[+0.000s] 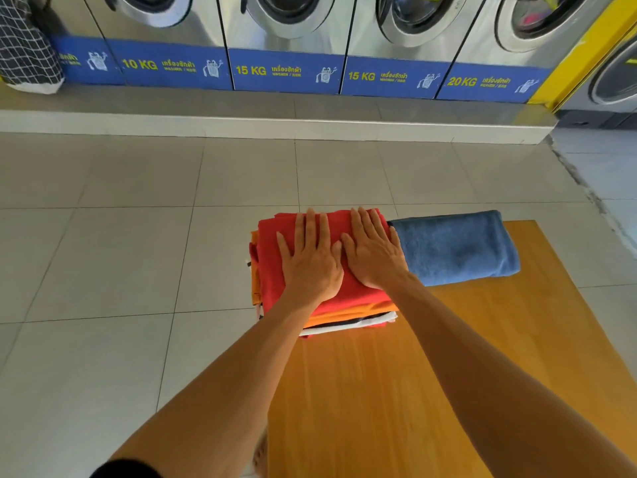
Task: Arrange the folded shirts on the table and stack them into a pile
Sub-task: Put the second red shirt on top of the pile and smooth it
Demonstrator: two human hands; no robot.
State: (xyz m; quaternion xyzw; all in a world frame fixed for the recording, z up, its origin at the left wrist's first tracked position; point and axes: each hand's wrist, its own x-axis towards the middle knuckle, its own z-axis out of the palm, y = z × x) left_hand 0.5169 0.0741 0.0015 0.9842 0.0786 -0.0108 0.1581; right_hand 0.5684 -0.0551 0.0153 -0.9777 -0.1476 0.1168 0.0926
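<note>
A pile of folded shirts (348, 313) sits at the far left corner of the wooden table (431, 374), slightly overhanging its left edge. A red shirt (272, 257) lies on top, with orange, white and dark layers showing beneath it. My left hand (310, 260) and my right hand (372, 251) both lie flat, palms down and fingers spread, side by side on the red shirt. Neither hand grips anything.
A folded blue towel (458, 248) lies on the table right beside the pile, touching it. Grey tiled floor (138, 253) surrounds the table. A row of washing machines (286, 36) on a raised step lines the far wall. A checked bag (27, 46) stands far left.
</note>
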